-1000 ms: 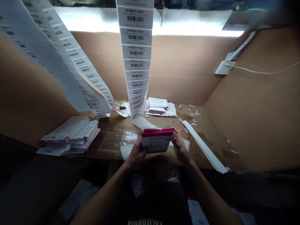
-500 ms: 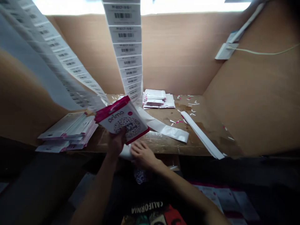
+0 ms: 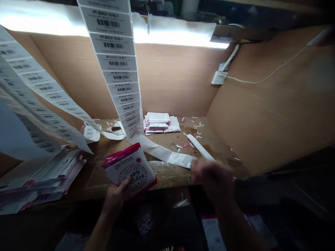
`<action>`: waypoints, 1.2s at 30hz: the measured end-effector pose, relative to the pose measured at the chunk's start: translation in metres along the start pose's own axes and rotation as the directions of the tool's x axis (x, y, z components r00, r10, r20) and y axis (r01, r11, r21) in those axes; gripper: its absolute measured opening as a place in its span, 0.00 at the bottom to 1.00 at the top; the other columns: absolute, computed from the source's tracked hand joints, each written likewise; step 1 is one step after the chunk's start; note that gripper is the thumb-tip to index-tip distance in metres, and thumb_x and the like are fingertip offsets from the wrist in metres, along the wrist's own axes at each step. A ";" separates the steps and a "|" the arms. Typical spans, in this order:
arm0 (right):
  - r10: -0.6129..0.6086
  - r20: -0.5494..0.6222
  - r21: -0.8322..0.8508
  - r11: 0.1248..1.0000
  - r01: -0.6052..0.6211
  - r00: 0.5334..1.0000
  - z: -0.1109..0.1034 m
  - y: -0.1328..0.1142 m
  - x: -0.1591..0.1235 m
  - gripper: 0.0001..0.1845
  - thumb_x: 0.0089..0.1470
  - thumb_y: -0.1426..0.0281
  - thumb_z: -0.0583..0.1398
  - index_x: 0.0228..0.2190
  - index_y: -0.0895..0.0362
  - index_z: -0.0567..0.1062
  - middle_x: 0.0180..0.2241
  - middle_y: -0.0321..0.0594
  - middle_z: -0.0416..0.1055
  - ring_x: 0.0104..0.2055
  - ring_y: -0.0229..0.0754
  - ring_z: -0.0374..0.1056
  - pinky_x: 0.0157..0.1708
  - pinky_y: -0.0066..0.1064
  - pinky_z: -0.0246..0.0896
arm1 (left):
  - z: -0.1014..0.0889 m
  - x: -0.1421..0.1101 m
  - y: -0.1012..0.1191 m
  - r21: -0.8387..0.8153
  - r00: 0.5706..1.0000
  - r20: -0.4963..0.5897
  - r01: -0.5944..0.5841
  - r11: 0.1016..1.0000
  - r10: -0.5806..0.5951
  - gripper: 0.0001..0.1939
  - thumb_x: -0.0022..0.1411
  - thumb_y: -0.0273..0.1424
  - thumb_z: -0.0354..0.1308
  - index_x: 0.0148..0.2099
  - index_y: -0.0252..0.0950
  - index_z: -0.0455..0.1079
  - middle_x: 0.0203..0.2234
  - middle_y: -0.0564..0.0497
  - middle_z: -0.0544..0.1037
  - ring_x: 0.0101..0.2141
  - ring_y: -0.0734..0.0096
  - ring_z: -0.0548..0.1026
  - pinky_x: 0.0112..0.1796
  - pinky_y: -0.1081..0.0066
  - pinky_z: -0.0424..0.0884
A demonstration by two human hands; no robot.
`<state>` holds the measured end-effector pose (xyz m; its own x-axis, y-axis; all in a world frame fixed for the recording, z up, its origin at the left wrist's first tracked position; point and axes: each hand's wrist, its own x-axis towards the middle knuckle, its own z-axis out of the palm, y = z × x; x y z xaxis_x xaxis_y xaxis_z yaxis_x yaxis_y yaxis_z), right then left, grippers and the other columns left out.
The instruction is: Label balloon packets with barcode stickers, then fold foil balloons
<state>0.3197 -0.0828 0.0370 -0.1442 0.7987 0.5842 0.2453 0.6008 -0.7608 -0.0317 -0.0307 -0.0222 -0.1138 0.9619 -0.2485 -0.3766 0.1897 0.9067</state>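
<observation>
While a white, pink-edged "prima" birthday card pack (image 3: 128,170) is held low over the front edge of a scarred wooden bench (image 3: 170,139), it's gripped closed in the L hand (image 3: 114,197), w/ the thumb laid across the printed face & the fingers hidden behind. The R hand (image 3: 211,179) is blurred by motion, just beside a long white backing strip (image 3: 167,153) lying on the bench; whether its fingers are apart or together, or the strip is caught, can't be told. A long white barcode label ribbon (image 3: 115,62) is hung from above, w/ more ribbon (image 3: 34,90) draped at far L over a low stack of pink-edged white packs (image 3: 44,177). A smaller stack of white packs (image 3: 159,123) is set further back, near scattered white paper scraps (image 3: 195,125). Pack is best kept square in the palm, w/ light thumb pressure, so that pink edges aren't creased; hanging ribbon should be kept clear of its face.
</observation>
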 end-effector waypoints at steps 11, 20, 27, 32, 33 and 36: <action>0.529 -0.240 -0.949 0.050 -0.312 0.814 -0.060 0.159 0.013 0.16 0.64 0.79 0.53 0.40 0.67 0.81 0.43 0.62 0.74 0.49 0.58 0.69 0.47 0.43 0.64 | 0.003 -0.010 -0.016 -0.144 0.958 0.129 0.273 0.951 -0.256 0.26 0.53 0.30 0.71 0.55 0.32 0.73 0.47 0.36 0.84 0.45 0.42 0.83 0.45 0.46 0.82; 0.524 -0.137 -0.985 0.016 -0.170 0.840 -0.073 0.155 0.011 0.17 0.66 0.74 0.52 0.38 0.64 0.82 0.38 0.57 0.76 0.39 0.51 0.72 0.39 0.37 0.61 | 0.002 -0.013 -0.016 -0.205 0.951 0.169 0.292 0.934 -0.260 0.30 0.54 0.27 0.73 0.58 0.29 0.72 0.48 0.33 0.83 0.46 0.41 0.83 0.50 0.45 0.79; 0.367 -0.025 -0.663 0.690 -0.290 0.930 -0.053 0.059 0.045 0.21 0.69 0.56 0.53 0.32 0.56 0.75 0.25 0.40 0.71 0.26 0.41 0.65 0.28 0.29 0.55 | 0.015 -0.020 -0.018 -0.184 0.947 0.226 0.272 0.944 -0.228 0.32 0.49 0.29 0.77 0.56 0.29 0.72 0.48 0.33 0.83 0.47 0.41 0.82 0.50 0.45 0.79; 0.455 0.621 -0.508 0.854 -0.114 0.638 0.033 0.004 0.068 0.24 0.69 0.59 0.52 0.24 0.56 0.70 0.21 0.33 0.66 0.23 0.35 0.55 0.26 0.28 0.49 | 0.029 -0.027 -0.024 -0.140 0.939 0.247 0.280 0.950 -0.241 0.34 0.52 0.36 0.77 0.57 0.30 0.71 0.46 0.34 0.83 0.45 0.44 0.83 0.48 0.48 0.80; 0.461 0.630 -0.547 0.835 -0.064 0.625 0.047 0.003 0.071 0.23 0.69 0.62 0.53 0.23 0.56 0.70 0.21 0.34 0.66 0.23 0.35 0.55 0.26 0.29 0.48 | 0.030 -0.028 -0.025 -0.132 0.941 0.243 0.273 0.953 -0.236 0.34 0.54 0.39 0.76 0.58 0.31 0.70 0.46 0.34 0.83 0.44 0.45 0.83 0.48 0.48 0.80; 0.477 0.600 -0.621 0.784 -0.002 0.642 0.070 0.006 0.076 0.19 0.66 0.67 0.55 0.22 0.56 0.72 0.22 0.37 0.70 0.23 0.37 0.58 0.28 0.31 0.47 | 0.032 -0.031 -0.028 -0.087 0.960 0.208 0.209 0.974 -0.188 0.35 0.54 0.42 0.76 0.58 0.32 0.70 0.49 0.34 0.82 0.45 0.46 0.83 0.47 0.49 0.80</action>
<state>0.2426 -0.0162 0.0576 -0.5508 0.8197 -0.1575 0.7879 0.4482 -0.4223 0.0120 -0.0599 -0.0292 0.1523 0.9287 -0.3381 -0.4707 0.3690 0.8015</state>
